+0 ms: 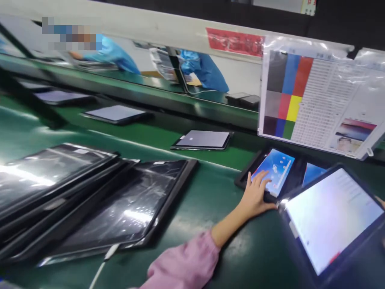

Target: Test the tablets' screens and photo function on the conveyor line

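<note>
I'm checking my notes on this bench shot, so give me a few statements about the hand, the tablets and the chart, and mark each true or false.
1. The left hand has its fingers on a lit tablet with a blue screen. True.
2. The large tablet at the lower right shows a dark, switched-off screen. False: its screen is lit and mostly white.
3. The stacked tablets at the left have dark screens that reflect the lights. True.
4. The colour chart lies flat on the green belt. False: it stands upright in a clear sleeve behind the tablets.
5. The arm reaching in wears a blue sleeve. False: the sleeve is pink.
</note>
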`<state>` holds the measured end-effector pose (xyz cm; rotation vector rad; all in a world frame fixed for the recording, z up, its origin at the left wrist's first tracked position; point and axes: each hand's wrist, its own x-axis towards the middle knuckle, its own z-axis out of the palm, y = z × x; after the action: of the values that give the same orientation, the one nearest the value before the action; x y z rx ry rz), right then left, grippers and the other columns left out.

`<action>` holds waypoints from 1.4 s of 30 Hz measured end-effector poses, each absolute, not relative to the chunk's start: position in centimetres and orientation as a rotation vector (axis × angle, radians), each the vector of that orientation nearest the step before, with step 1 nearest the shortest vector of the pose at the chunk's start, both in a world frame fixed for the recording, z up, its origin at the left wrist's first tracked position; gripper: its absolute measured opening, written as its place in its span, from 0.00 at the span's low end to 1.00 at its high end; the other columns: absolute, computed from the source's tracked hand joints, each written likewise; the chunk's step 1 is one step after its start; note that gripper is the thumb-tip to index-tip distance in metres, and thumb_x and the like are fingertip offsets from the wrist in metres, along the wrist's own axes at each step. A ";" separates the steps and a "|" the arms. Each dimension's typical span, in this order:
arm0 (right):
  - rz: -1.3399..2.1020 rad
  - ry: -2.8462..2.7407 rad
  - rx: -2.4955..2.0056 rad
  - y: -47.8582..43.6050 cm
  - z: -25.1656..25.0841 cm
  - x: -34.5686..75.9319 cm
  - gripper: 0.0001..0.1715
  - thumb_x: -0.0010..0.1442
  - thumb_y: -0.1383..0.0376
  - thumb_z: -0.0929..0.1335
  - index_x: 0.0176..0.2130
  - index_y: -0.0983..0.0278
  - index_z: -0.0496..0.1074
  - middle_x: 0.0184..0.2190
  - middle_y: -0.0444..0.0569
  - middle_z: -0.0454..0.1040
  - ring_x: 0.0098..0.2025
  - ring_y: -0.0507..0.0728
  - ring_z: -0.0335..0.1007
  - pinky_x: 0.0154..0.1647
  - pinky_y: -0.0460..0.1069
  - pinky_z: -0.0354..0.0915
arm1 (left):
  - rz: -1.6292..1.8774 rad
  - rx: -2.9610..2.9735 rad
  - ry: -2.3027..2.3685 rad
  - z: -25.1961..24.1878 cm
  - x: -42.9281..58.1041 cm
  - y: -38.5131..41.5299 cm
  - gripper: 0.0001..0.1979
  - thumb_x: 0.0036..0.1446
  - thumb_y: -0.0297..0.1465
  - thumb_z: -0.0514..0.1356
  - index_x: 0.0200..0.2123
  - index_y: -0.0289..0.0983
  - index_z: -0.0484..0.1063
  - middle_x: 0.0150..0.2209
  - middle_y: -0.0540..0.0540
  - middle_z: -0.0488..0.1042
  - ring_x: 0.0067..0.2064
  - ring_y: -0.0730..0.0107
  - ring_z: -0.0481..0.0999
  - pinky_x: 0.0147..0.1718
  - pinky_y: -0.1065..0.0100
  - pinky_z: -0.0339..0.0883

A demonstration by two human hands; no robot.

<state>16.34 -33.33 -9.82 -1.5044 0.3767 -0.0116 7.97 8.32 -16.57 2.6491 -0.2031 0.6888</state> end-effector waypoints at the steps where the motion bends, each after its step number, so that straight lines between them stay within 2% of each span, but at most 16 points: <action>1: 0.029 0.381 -1.525 -32.3 -10.6 15.5 0.27 0.47 0.46 0.74 0.44 0.55 0.79 0.50 0.53 0.81 0.58 0.73 0.74 0.52 0.62 0.77 | 0.702 2.596 -0.138 -16.5 9.9 8.1 0.46 0.38 0.49 0.78 0.56 0.34 0.68 0.66 0.23 0.64 0.68 0.32 0.63 0.67 0.24 0.38; 4: 0.150 0.237 -1.631 -28.6 -13.0 14.0 0.26 0.44 0.45 0.75 0.38 0.58 0.81 0.47 0.52 0.82 0.57 0.73 0.74 0.55 0.63 0.75 | 0.743 2.444 -0.012 -16.4 14.5 6.3 0.49 0.31 0.41 0.82 0.55 0.32 0.67 0.66 0.21 0.62 0.70 0.30 0.60 0.68 0.25 0.36; 6: 0.216 0.145 -1.669 -26.3 -14.0 13.7 0.26 0.47 0.44 0.74 0.37 0.60 0.82 0.45 0.52 0.83 0.55 0.73 0.75 0.57 0.64 0.74 | 0.747 2.388 -0.021 -16.5 16.2 4.9 0.48 0.33 0.40 0.82 0.55 0.32 0.66 0.66 0.20 0.61 0.70 0.30 0.59 0.68 0.26 0.33; 8: 0.258 0.051 -1.705 -24.9 -14.1 13.6 0.28 0.51 0.42 0.74 0.41 0.60 0.82 0.47 0.52 0.82 0.57 0.72 0.74 0.61 0.64 0.69 | 0.731 2.337 -0.069 -16.7 17.0 4.0 0.42 0.38 0.38 0.80 0.55 0.34 0.67 0.66 0.23 0.62 0.70 0.33 0.60 0.70 0.29 0.36; 10: 0.244 -0.034 -1.728 -24.7 -13.6 13.5 0.31 0.55 0.40 0.73 0.48 0.58 0.80 0.54 0.50 0.78 0.63 0.69 0.68 0.69 0.62 0.60 | 0.704 2.262 -0.124 -16.7 17.0 3.9 0.33 0.46 0.35 0.76 0.54 0.36 0.67 0.67 0.29 0.62 0.70 0.39 0.60 0.70 0.36 0.45; 12: 0.165 -0.096 -1.748 -25.5 -13.4 13.1 0.33 0.60 0.40 0.70 0.55 0.55 0.75 0.62 0.48 0.72 0.68 0.65 0.61 0.72 0.60 0.53 | 0.689 2.170 -0.141 -16.8 16.2 4.4 0.23 0.56 0.31 0.68 0.53 0.38 0.67 0.68 0.33 0.62 0.70 0.47 0.61 0.70 0.42 0.51; 14: 0.083 -0.090 -1.783 -27.0 -14.0 12.6 0.33 0.63 0.40 0.68 0.59 0.54 0.71 0.65 0.49 0.68 0.67 0.65 0.62 0.69 0.61 0.58 | 0.685 2.070 -0.101 -17.2 14.5 5.0 0.17 0.63 0.28 0.58 0.55 0.38 0.66 0.67 0.34 0.63 0.70 0.53 0.62 0.71 0.45 0.51; 16: 0.058 -0.009 -1.833 -28.4 -15.4 11.9 0.36 0.62 0.38 0.68 0.59 0.56 0.70 0.63 0.54 0.69 0.60 0.68 0.70 0.59 0.63 0.69 | 0.655 1.996 -0.054 -17.9 11.7 5.2 0.19 0.63 0.26 0.54 0.57 0.38 0.63 0.64 0.34 0.66 0.68 0.55 0.64 0.69 0.46 0.55; 19: 0.108 0.107 -1.855 -29.2 -17.5 10.5 0.41 0.59 0.37 0.68 0.59 0.60 0.68 0.57 0.58 0.72 0.50 0.68 0.75 0.48 0.62 0.73 | 0.416 1.794 -0.052 -19.2 6.5 4.6 0.29 0.60 0.28 0.57 0.64 0.41 0.59 0.64 0.35 0.68 0.64 0.54 0.72 0.62 0.50 0.67; 21: 0.158 0.118 -1.822 -28.8 -17.9 9.6 0.41 0.60 0.37 0.68 0.60 0.59 0.67 0.56 0.56 0.74 0.50 0.67 0.74 0.52 0.63 0.72 | 0.169 1.545 -0.012 -19.5 3.3 4.0 0.35 0.59 0.30 0.60 0.69 0.44 0.55 0.67 0.36 0.66 0.63 0.53 0.72 0.62 0.50 0.67; 23: 0.189 0.105 -1.781 -28.2 -17.4 8.9 0.38 0.61 0.39 0.69 0.61 0.56 0.67 0.57 0.54 0.74 0.55 0.67 0.72 0.60 0.63 0.67 | -0.005 1.371 0.077 -19.3 1.3 3.6 0.41 0.59 0.32 0.63 0.72 0.46 0.51 0.70 0.38 0.62 0.66 0.51 0.69 0.65 0.48 0.60; 26: 0.195 0.069 -1.719 -27.5 -16.5 8.5 0.34 0.63 0.41 0.69 0.61 0.52 0.67 0.62 0.51 0.71 0.61 0.66 0.68 0.66 0.63 0.62 | -0.059 1.384 0.201 -18.6 0.4 3.2 0.47 0.58 0.35 0.66 0.74 0.46 0.46 0.71 0.38 0.62 0.67 0.49 0.66 0.68 0.46 0.53; 30: 0.206 0.027 -1.640 -27.4 -16.7 9.1 0.34 0.65 0.41 0.68 0.63 0.54 0.67 0.66 0.52 0.67 0.63 0.67 0.67 0.66 0.63 0.64 | -0.045 1.408 0.230 -18.2 0.8 3.2 0.54 0.56 0.39 0.68 0.76 0.45 0.38 0.70 0.35 0.62 0.65 0.47 0.68 0.66 0.45 0.55; 32: 0.147 0.020 -1.677 -27.1 -17.1 9.7 0.36 0.66 0.41 0.65 0.66 0.54 0.65 0.69 0.51 0.62 0.68 0.66 0.61 0.70 0.62 0.59 | -0.033 1.388 0.200 -18.2 0.7 3.3 0.55 0.56 0.40 0.68 0.76 0.46 0.37 0.70 0.35 0.63 0.63 0.48 0.69 0.65 0.46 0.56; 37: -0.025 0.001 -1.976 -25.8 -17.8 11.6 0.43 0.69 0.41 0.59 0.73 0.57 0.54 0.75 0.46 0.49 0.76 0.63 0.38 0.77 0.64 0.35 | -0.106 1.427 0.095 -17.9 -0.4 3.3 0.49 0.61 0.42 0.64 0.76 0.48 0.37 0.69 0.38 0.65 0.57 0.54 0.73 0.63 0.48 0.59; 42: -0.119 0.002 -2.088 -26.7 -18.0 14.8 0.49 0.68 0.37 0.56 0.72 0.66 0.58 0.74 0.53 0.51 0.77 0.64 0.34 0.76 0.64 0.27 | -0.158 1.510 0.082 -17.0 0.2 3.1 0.46 0.64 0.41 0.63 0.76 0.48 0.40 0.64 0.39 0.71 0.56 0.57 0.73 0.59 0.53 0.66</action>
<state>14.81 -26.68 -17.99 -2.0879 0.0022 -0.1188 0.17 3.13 -17.03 1.5098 0.0817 -0.1577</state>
